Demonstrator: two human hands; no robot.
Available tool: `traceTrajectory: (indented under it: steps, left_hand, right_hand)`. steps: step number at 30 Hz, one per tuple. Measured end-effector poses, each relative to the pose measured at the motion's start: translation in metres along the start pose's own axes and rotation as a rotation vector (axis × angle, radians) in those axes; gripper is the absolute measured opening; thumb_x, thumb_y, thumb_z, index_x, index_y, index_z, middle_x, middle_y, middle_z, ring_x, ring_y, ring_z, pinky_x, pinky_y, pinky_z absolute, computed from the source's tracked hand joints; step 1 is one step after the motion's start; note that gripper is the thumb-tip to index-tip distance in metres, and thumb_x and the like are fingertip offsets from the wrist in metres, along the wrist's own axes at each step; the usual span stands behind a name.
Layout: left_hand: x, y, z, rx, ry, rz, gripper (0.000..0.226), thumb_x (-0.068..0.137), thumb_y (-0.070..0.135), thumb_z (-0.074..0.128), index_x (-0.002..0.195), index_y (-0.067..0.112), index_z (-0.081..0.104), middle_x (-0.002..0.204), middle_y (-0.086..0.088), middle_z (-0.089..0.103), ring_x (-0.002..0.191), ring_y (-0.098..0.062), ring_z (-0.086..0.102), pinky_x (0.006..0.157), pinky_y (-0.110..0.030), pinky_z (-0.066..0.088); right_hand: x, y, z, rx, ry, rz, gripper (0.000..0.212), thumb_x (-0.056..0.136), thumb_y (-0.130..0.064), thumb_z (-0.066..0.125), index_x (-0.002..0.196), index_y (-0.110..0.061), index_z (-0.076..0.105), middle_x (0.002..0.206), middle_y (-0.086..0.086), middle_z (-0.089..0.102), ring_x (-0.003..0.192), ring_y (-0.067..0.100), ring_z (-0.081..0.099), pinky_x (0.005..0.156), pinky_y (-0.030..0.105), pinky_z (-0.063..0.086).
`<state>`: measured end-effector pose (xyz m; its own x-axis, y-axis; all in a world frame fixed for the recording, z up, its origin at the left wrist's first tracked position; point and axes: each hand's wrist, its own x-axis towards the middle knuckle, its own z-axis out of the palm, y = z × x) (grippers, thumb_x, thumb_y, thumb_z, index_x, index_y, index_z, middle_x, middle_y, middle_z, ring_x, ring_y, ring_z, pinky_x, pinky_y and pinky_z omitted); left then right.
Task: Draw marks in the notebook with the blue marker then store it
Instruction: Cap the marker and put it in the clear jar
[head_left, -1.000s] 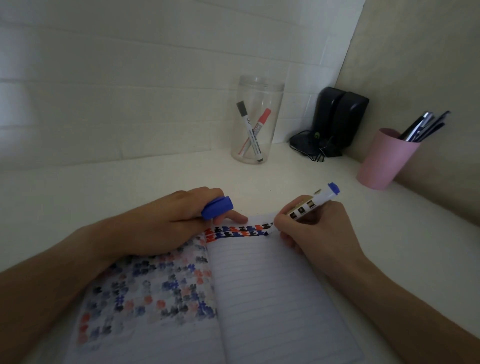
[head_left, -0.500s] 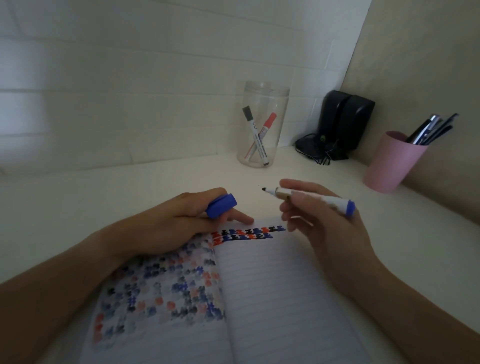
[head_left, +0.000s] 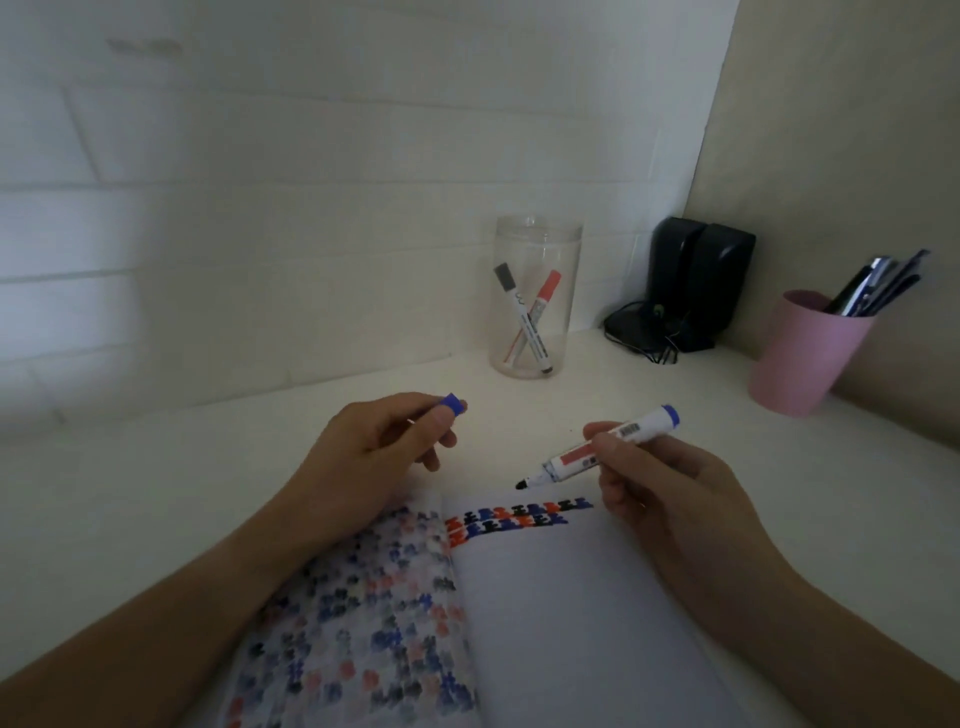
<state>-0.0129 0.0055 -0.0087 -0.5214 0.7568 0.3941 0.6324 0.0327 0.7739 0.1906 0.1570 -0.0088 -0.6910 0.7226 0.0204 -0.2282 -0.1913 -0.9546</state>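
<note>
The right hand (head_left: 670, 493) grips the uncapped blue marker (head_left: 597, 451) between thumb and fingers, its dark tip pointing left and down, just above the top edge of the open notebook (head_left: 561, 613). The left hand (head_left: 374, 447) is curled around the blue cap (head_left: 453, 404), raised over the white bench (head_left: 156, 493). Behind stands a clear jar (head_left: 535, 296) holding two markers.

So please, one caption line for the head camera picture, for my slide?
Right hand holds uncapped blue marker above open lined notebook; left hand holds its blue cap.
</note>
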Motion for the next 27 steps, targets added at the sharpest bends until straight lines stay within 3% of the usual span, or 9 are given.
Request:
traceTrajectory:
  steps: [3,6,8,10,12,16,27]
  left_hand:
    - [0.005,-0.001,-0.001,-0.062,0.043,-0.051,0.021,0.093,0.025,0.068,0.114,0.028,0.075,0.091,0.006,0.08,0.063,-0.003,0.069,0.071,-0.011,0.053]
    - [0.002,-0.001,-0.002,-0.182,0.009,-0.048,0.035,0.077,0.033,0.078,0.11,0.022,0.072,0.09,-0.003,0.083,0.07,-0.017,0.076,0.078,-0.027,0.06]
    - [0.003,-0.004,-0.003,-0.182,0.022,-0.061,0.032,0.073,0.031,0.082,0.101,0.021,0.071,0.092,-0.003,0.083,0.075,-0.019,0.078,0.079,-0.029,0.061]
    - [0.003,-0.004,-0.003,-0.159,0.031,-0.035,0.024,0.075,0.021,0.085,0.096,0.021,0.073,0.094,0.001,0.082,0.078,-0.011,0.077,0.077,-0.021,0.059]
    - [0.002,0.0,-0.003,-0.158,0.031,-0.003,0.023,0.076,0.019,0.085,0.096,0.021,0.074,0.097,0.003,0.08,0.081,-0.006,0.075,0.078,-0.016,0.057]
    - [0.001,0.003,-0.005,-0.17,0.019,0.023,0.023,0.078,0.019,0.082,0.101,0.019,0.075,0.1,0.003,0.081,0.088,-0.016,0.077,0.083,-0.018,0.058]
    - [-0.004,0.015,-0.006,-0.185,-0.032,0.068,0.024,0.079,0.022,0.079,0.102,0.018,0.077,0.101,0.004,0.081,0.093,-0.017,0.077,0.088,-0.018,0.058]
  right_hand:
    - [0.001,0.0,0.0,0.035,-0.019,0.031,0.03,0.071,-0.019,0.074,0.095,-0.003,0.082,0.07,0.008,0.054,0.062,0.012,0.049,0.06,0.024,0.047]
    - [0.001,0.0,-0.002,0.038,-0.053,-0.004,0.025,0.069,-0.017,0.074,0.091,-0.005,0.081,0.069,0.009,0.064,0.064,0.017,0.058,0.06,0.023,0.054]
    - [0.0,-0.001,-0.002,0.023,-0.085,-0.038,0.02,0.067,-0.015,0.074,0.087,-0.008,0.076,0.075,0.013,0.073,0.067,0.021,0.067,0.06,0.022,0.058]
    - [0.0,-0.002,-0.001,0.017,-0.104,-0.042,0.027,0.061,-0.019,0.081,0.084,-0.012,0.071,0.085,0.018,0.078,0.071,0.023,0.072,0.063,0.023,0.06]
    - [-0.001,-0.002,0.0,-0.02,-0.121,-0.069,0.047,0.047,-0.034,0.094,0.083,-0.014,0.073,0.089,0.019,0.079,0.071,0.024,0.073,0.065,0.024,0.06]
    - [0.0,-0.002,0.001,-0.083,-0.095,-0.12,0.068,0.037,-0.049,0.096,0.09,-0.012,0.078,0.079,0.01,0.075,0.068,0.02,0.069,0.067,0.024,0.06]
    - [0.0,0.001,0.0,-0.143,-0.081,-0.138,0.066,0.044,-0.053,0.093,0.095,-0.014,0.079,0.079,0.01,0.076,0.071,0.021,0.072,0.069,0.024,0.061]
